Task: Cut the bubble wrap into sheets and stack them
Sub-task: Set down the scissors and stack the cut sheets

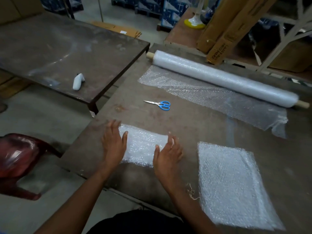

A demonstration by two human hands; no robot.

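Flattening a cut sheet (143, 146) on the bench (185, 119): left hand (114, 144) and right hand (168, 153) lie at its 2 short ends, fingers straight, palms down, gripping nothing. Its long axis runs left-right between them. The stack (234, 183) sits to the right, so the right hand is nearer (likely the carrying side). Roll (222, 77) w/ loose tail lies beyond; scissors (159, 104) rest between, untouched.

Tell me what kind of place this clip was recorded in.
Most likely a warehouse or packing area. A long bubble wrap roll lies on a worn work table, blue printed boxes are stacked on the floor behind, and tall cardboard cartons lean against shelving.
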